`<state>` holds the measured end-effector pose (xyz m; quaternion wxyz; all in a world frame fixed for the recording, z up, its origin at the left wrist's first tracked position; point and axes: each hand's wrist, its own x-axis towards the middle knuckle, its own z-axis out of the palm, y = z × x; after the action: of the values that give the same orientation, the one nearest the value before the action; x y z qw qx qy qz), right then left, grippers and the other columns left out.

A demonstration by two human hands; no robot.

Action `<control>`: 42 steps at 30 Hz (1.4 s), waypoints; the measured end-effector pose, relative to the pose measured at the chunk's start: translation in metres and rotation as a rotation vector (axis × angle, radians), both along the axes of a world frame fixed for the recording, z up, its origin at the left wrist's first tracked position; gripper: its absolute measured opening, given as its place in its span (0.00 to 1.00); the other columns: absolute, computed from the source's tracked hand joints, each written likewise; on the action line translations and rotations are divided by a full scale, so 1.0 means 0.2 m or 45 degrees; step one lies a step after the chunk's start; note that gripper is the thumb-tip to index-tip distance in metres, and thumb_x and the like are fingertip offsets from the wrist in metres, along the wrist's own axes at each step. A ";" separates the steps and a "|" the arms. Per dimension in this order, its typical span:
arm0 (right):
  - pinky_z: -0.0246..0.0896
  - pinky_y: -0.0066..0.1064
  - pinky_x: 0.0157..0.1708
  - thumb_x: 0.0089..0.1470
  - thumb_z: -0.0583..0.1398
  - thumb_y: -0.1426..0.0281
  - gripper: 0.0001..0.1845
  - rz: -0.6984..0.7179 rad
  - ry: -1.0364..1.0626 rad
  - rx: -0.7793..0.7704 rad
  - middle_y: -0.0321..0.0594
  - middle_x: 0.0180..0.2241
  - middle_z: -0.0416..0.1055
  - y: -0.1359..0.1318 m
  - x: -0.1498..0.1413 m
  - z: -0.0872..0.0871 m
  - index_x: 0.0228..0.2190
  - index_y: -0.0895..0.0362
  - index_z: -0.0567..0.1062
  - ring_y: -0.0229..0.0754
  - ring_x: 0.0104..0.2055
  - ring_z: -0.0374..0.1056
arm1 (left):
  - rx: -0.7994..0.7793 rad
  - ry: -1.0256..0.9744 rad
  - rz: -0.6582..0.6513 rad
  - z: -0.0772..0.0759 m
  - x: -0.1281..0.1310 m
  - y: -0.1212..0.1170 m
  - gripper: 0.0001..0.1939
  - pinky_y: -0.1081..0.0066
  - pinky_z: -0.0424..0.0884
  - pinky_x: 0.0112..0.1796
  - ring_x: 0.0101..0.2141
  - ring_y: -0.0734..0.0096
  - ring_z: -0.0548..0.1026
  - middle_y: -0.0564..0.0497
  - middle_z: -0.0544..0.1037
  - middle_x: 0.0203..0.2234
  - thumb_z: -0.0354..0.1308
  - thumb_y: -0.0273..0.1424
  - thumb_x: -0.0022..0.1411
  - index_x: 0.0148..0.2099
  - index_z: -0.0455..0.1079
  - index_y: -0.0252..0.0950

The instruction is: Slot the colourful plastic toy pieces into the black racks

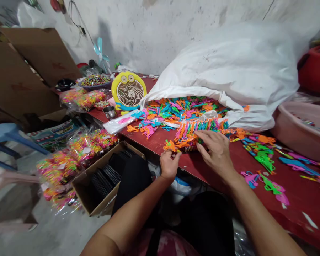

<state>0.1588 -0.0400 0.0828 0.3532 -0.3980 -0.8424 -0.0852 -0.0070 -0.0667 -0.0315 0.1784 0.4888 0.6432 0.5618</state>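
My left hand is closed in a pinch at the table's front edge, on a small orange plastic piece with a yellowish end. Right beside it stands a tight row of upright plastic pieces in orange, pink, green and blue. My right hand is at the right end of that row, thumb and fingers apart, its fingertips at the nearest pieces. Whatever bears the row is mostly hidden. Behind it, many similar loose pieces spill from the mouth of a large white sack.
On the red table, loose pieces and a pink basin lie right. A yellow fan and metal cup stand left. Below are a carton of black racks, bagged pieces and a blue stool.
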 end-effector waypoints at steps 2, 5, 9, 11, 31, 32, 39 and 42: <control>0.51 0.47 0.56 0.62 0.55 0.70 0.21 -0.016 0.006 0.003 0.41 0.52 0.74 -0.01 0.00 -0.01 0.55 0.49 0.71 0.49 0.54 0.67 | -0.021 0.066 0.016 0.01 0.01 0.01 0.05 0.69 0.70 0.38 0.29 0.69 0.76 0.52 0.79 0.24 0.68 0.32 0.56 0.33 0.79 0.36; 0.51 0.46 0.56 0.61 0.56 0.71 0.22 -0.030 0.014 -0.002 0.41 0.52 0.74 -0.01 0.00 -0.02 0.55 0.49 0.71 0.49 0.54 0.66 | -0.019 0.147 0.039 0.01 0.02 0.02 0.06 0.68 0.70 0.40 0.32 0.67 0.76 0.51 0.79 0.26 0.69 0.33 0.55 0.30 0.78 0.37; 0.50 0.45 0.57 0.61 0.55 0.71 0.21 -0.015 0.038 -0.017 0.40 0.52 0.74 -0.02 0.01 -0.03 0.56 0.49 0.70 0.48 0.54 0.66 | -0.015 0.234 0.115 0.01 0.04 0.03 0.10 0.68 0.68 0.40 0.31 0.67 0.75 0.52 0.78 0.25 0.69 0.35 0.55 0.27 0.76 0.36; 0.50 0.45 0.57 0.62 0.55 0.71 0.21 -0.009 0.050 -0.022 0.40 0.52 0.74 -0.02 0.01 -0.03 0.55 0.49 0.70 0.48 0.54 0.66 | -0.015 0.265 0.150 0.01 0.05 0.03 0.12 0.68 0.67 0.38 0.30 0.68 0.74 0.52 0.77 0.23 0.69 0.36 0.56 0.25 0.74 0.35; 0.50 0.43 0.52 0.59 0.57 0.75 0.21 0.013 0.095 -0.005 0.40 0.49 0.75 0.00 0.02 -0.03 0.52 0.52 0.73 0.47 0.51 0.66 | -0.070 0.501 0.194 0.06 0.06 0.03 0.12 0.65 0.62 0.39 0.34 0.63 0.75 0.50 0.79 0.27 0.65 0.36 0.60 0.27 0.74 0.36; 0.50 0.43 0.52 0.59 0.57 0.75 0.21 0.011 0.094 -0.007 0.40 0.49 0.75 0.00 0.02 -0.03 0.52 0.52 0.73 0.47 0.51 0.66 | -0.075 0.522 0.182 0.07 0.06 0.02 0.12 0.65 0.62 0.39 0.35 0.63 0.75 0.49 0.79 0.28 0.65 0.36 0.61 0.28 0.75 0.36; 0.49 0.44 0.52 0.59 0.56 0.74 0.21 0.008 0.053 -0.029 0.42 0.49 0.75 0.00 0.02 -0.02 0.53 0.52 0.73 0.49 0.52 0.66 | -0.134 0.757 0.150 0.10 0.08 0.01 0.09 0.63 0.61 0.42 0.43 0.57 0.73 0.44 0.79 0.36 0.59 0.34 0.65 0.37 0.75 0.35; 0.47 0.47 0.55 0.60 0.58 0.69 0.20 0.015 0.000 -0.035 0.44 0.51 0.74 0.00 0.02 0.01 0.54 0.53 0.72 0.50 0.53 0.66 | -0.152 0.837 0.138 0.11 0.10 0.00 0.09 0.62 0.61 0.42 0.44 0.57 0.72 0.44 0.78 0.38 0.56 0.34 0.67 0.40 0.74 0.35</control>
<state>0.1631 -0.0392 0.0848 0.3481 -0.3980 -0.8458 -0.0716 0.0123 -0.0660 -0.0094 -0.0405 0.5977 0.7230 0.3440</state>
